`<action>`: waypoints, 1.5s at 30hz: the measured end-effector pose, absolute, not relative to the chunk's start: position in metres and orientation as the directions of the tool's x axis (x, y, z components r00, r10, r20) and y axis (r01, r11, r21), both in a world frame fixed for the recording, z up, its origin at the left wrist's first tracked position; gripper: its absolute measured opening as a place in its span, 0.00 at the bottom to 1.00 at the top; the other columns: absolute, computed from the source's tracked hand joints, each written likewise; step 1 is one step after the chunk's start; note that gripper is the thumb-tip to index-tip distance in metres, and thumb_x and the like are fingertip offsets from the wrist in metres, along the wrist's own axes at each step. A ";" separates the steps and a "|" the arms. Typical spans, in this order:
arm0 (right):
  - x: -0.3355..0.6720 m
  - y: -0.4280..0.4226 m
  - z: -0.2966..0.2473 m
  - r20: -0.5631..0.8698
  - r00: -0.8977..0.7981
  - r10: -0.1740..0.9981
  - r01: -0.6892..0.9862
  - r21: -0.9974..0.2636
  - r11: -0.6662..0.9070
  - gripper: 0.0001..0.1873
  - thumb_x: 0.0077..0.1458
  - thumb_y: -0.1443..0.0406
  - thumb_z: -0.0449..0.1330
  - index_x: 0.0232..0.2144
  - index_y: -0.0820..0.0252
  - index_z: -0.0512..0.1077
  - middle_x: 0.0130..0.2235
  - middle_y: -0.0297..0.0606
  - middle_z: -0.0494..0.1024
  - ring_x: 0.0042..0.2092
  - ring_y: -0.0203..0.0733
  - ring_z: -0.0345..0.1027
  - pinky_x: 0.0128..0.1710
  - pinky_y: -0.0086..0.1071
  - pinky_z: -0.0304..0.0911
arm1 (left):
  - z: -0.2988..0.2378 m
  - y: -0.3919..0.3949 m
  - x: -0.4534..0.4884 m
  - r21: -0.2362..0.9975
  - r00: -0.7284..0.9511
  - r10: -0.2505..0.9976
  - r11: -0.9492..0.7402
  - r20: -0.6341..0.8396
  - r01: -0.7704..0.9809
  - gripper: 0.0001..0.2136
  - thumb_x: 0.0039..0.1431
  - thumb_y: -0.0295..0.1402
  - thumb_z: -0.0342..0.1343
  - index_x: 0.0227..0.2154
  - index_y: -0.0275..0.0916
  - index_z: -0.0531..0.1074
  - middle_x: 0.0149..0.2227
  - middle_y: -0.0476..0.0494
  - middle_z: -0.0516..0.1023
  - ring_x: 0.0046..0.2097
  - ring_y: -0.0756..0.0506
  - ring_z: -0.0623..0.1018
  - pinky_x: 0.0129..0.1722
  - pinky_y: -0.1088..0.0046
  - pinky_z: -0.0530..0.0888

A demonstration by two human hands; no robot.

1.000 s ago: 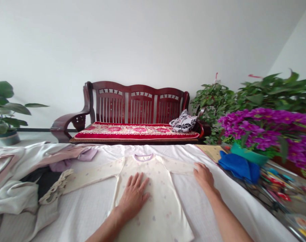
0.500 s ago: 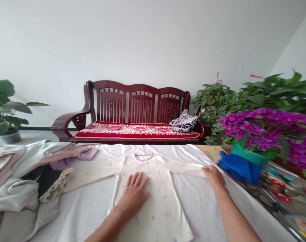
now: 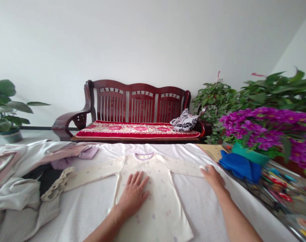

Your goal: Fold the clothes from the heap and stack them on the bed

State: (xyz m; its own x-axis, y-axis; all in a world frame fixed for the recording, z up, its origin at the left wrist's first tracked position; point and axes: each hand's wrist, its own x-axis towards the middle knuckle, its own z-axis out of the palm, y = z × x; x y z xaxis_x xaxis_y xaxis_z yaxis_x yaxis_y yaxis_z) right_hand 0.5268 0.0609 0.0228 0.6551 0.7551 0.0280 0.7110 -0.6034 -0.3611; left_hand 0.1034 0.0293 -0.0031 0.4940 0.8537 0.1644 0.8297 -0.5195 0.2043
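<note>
A cream long-sleeved child's shirt (image 3: 156, 198) with a faint print and a lilac neckline lies spread on a white cloth (image 3: 87, 208), its sleeves stretched out to both sides. My left hand (image 3: 134, 192) rests flat on the chest of the shirt, fingers extended and slightly apart. At the end of the right sleeve (image 3: 184, 168), my right hand (image 3: 213, 176) pinches the cuff between thumb and fingers. The far end of the left sleeve (image 3: 92, 173) reaches a ruffled edge of the clothes pile. Below the frame, the shirt's lower hem is partly cut off.
A pile of clothes (image 3: 19, 195) covers the left side. On the right are a blue cloth (image 3: 240, 166), purple flowers in a teal pot (image 3: 251, 153) and scattered small items (image 3: 281, 188). Behind stands a wooden bench (image 3: 140, 104) with a patterned cushion (image 3: 184, 121).
My right hand has shifted slightly left with the cuff, and the cuff end now looks bunched at the fingertips. The left hand stays in place on the shirt.
</note>
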 end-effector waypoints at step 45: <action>0.306 0.082 -0.041 0.269 -0.355 0.895 0.930 0.002 0.368 0.33 0.66 0.50 0.42 0.66 0.59 0.60 0.68 0.43 0.61 0.69 0.50 0.52 0.67 0.51 0.51 | 0.012 0.083 0.067 0.534 0.059 0.972 -0.175 0.228 0.827 0.24 0.70 0.37 0.40 0.64 0.33 0.62 0.65 0.35 0.67 0.68 0.37 0.62 0.67 0.56 0.58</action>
State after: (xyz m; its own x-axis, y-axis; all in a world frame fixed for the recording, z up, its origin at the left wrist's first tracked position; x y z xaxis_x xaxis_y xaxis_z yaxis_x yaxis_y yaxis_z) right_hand 0.3063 0.0817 -0.0408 -0.3545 0.8954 0.2694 0.9299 0.3677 0.0016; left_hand 0.0667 0.0833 0.0124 0.0589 0.9719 0.2279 0.8272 -0.1753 0.5339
